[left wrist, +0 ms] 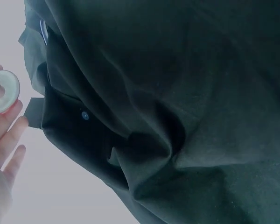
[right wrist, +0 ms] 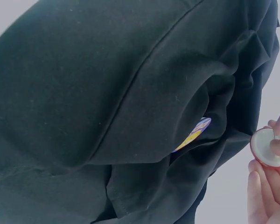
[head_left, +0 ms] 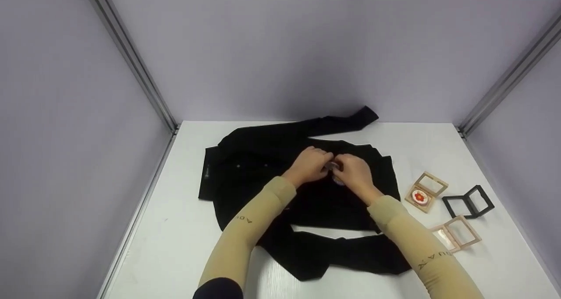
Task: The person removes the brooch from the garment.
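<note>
A black jacket [head_left: 263,158] lies spread on the white table [head_left: 184,229]. Both hands meet over its middle. My left hand [head_left: 309,165] and right hand [head_left: 356,172] pinch a small round badge [head_left: 331,166] between their fingertips. In the left wrist view the badge [left wrist: 3,91] shows its pale back, with my fingers [left wrist: 7,133] below it. In the right wrist view the badge [right wrist: 267,147] has a red rim and my fingers [right wrist: 261,186] lie under it. A blue and yellow badge [right wrist: 196,133] peeks from a fold of the jacket [right wrist: 107,93].
At the table's right stand an open wooden case [head_left: 426,192] with a red and white badge inside, an open black case [head_left: 468,201] and another open wooden case [head_left: 458,233]. Grey booth walls close in the table on three sides.
</note>
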### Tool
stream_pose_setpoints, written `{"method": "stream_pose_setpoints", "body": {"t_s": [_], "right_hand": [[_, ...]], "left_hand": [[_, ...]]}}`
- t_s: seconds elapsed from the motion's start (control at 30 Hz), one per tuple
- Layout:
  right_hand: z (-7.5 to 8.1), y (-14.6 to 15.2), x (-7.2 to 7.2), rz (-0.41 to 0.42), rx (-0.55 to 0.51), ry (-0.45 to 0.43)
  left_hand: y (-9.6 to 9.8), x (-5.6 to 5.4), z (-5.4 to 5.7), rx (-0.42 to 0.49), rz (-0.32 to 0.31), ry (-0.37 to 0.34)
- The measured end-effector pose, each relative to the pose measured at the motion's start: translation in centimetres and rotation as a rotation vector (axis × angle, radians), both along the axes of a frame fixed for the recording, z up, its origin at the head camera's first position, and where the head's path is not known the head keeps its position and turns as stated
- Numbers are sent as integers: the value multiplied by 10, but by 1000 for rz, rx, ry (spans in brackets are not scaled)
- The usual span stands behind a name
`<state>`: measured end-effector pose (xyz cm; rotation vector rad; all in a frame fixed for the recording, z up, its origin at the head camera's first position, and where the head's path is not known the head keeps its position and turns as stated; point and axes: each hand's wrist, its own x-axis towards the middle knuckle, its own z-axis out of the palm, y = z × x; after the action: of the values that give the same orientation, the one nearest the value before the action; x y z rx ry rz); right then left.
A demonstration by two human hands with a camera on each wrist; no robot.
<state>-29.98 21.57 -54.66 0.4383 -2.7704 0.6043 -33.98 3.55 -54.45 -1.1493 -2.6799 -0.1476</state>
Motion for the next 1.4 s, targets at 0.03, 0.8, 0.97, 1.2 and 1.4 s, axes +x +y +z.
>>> {"method": "stream_pose_setpoints", "body": {"t_s": [0.03,0.8,0.97,1.2,1.4], "right_hand": [[0,0,1,4,2,6],[-6,1,21,49,-32,58],[-8,0,23,45,-34,39],[-9,-2,26,37,-22,32],[-10,-3,29,36,-9,43]], "left_hand": [[0,1,0,4,-2,2],[-3,25,-12,65,7,56],[-4,28,-14,81,13,43],[-4,31,-17,83,19,26],[-2,34,-19,82,28,31]]}}
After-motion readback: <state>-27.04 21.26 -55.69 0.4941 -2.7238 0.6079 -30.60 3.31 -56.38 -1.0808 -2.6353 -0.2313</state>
